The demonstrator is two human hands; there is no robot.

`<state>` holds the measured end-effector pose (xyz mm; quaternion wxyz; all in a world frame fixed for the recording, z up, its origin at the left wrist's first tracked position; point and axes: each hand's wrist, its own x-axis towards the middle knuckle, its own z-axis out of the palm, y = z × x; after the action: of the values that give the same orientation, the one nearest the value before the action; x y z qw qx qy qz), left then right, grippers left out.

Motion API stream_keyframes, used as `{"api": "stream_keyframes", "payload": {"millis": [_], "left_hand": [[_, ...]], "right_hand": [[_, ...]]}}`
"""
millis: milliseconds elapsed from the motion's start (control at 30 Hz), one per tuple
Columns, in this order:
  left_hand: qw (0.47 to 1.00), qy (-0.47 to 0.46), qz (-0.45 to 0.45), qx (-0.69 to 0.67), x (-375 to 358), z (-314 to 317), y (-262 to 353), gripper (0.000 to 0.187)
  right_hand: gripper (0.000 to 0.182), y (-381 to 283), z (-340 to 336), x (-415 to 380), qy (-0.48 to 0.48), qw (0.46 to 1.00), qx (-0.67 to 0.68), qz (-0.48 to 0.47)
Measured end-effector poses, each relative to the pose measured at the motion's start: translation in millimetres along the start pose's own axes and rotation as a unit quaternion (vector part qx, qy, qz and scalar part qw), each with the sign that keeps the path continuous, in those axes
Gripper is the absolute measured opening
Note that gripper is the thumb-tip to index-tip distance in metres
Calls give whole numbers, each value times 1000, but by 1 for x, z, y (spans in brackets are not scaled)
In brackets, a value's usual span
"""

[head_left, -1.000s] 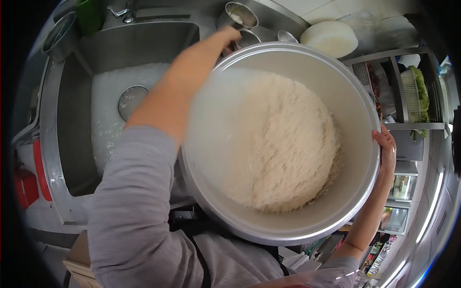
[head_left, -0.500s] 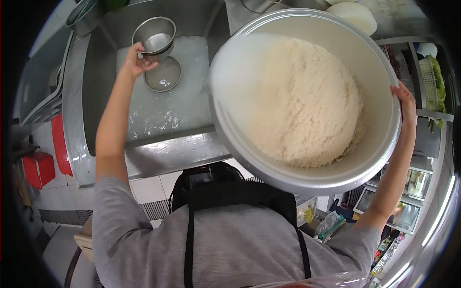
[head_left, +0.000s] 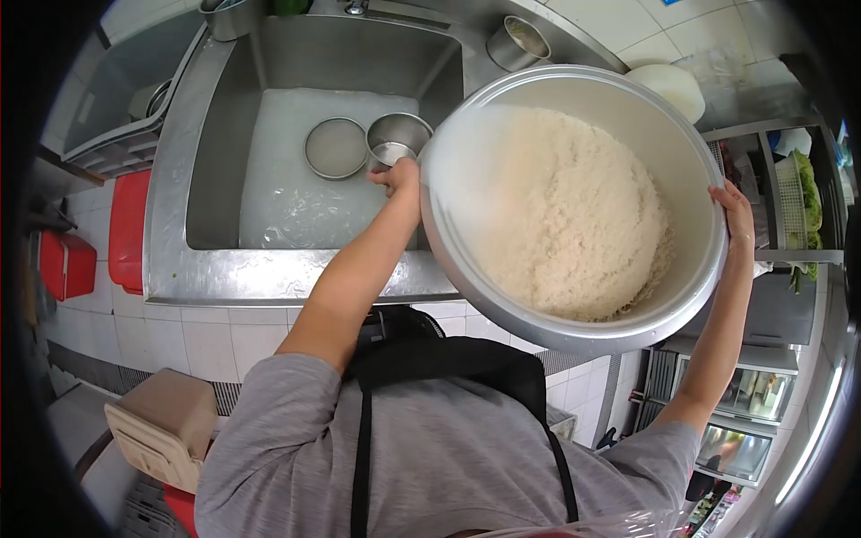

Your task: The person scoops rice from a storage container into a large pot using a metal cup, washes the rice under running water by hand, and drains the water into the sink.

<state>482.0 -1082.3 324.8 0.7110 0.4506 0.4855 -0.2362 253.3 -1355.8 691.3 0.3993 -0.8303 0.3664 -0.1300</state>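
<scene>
A large metal pot full of wet white rice is tilted over the right edge of a steel sink. My right hand grips the pot's right rim. My left hand holds a small steel cup right beside the pot's left rim, above the sink. Milky water covers the sink floor around a round drain cover.
A steel canister and a white round lid stand behind the pot. Shelves with greens are at right. Red containers and a beige stool sit at lower left. White tiles front the sink counter.
My left hand carried the steel cup from the sink's far left side rightwards to the pot's rim. The pot stayed tilted in my right hand.
</scene>
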Motion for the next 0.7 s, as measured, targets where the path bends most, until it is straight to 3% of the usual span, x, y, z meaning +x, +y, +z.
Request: {"api": "stream_keyframes", "payload": {"millis": [67,200,267,400,533,600,667,700], "left_hand": [[997,-29,26,67,-15,-14,5,75],[999,-10,27,18,0,-31,7,74],[973,57,211,79,20,-37,5,75],[896,96,412,136,62,-59,42,77],[873,67,461,145,72,-88,89,77],[834,77,520,168,77,-102,102,76],[833,83,518,178,76,-118,108,77],[780,106,577,217,74,-126,111,76]], "right_hand": [[34,-2,0,0,-1,1000,-10,-2],[29,-6,5,0,-7,1000,-18,-9],[29,-14,12,-5,-4,1000,-23,-14],[28,-18,12,2,3,999,-52,-12],[28,-31,19,5,5,997,-77,-16],[28,-34,21,7,-7,996,-85,-23],[28,-39,25,2,-4,996,-91,-24],[29,-43,28,0,1,995,-97,-25]]}}
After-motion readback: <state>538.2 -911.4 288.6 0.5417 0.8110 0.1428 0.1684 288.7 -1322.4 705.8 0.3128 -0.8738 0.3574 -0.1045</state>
